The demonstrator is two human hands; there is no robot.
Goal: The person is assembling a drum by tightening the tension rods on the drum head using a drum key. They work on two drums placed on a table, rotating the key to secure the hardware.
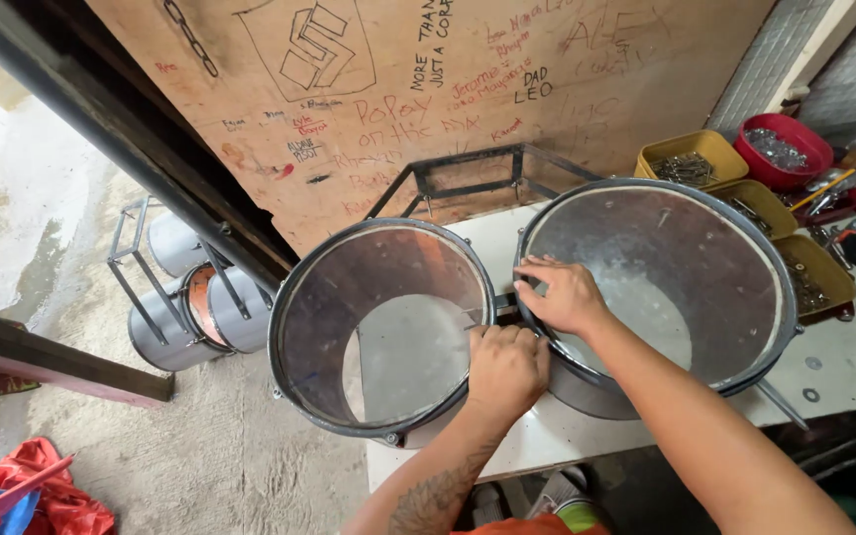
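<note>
At the far left of the frame, a wet grey floor (42, 228) is being shown, with a red cloth (47, 495) lying at the lower left. A little to the right, some small grey drums in a metal rack (185, 297) are being kept on the ground.

In the middle, the left drum (374, 327) is being rested on the edge of a white table (547, 436), with part of it hanging past the table. Its skin is clear and thin, so it is probably easy to dent; the metal rim looks hard and is likely the safest place to be held. The left hand (507, 369) is being curled tight at that rim, near the bracket joining the two drums. What is inside it cannot be told.

The right hand (569, 294) is being laid half open, fingers spread, on the rim of the right drum (658, 282), touching the first. The pair looks bulky and fairly heavy.

At the upper right, yellow trays (691, 154) and a red bowl (783, 144) of small metal bits are being kept. Behind, a brown board (398, 89) with scribbles is being leaned.
</note>
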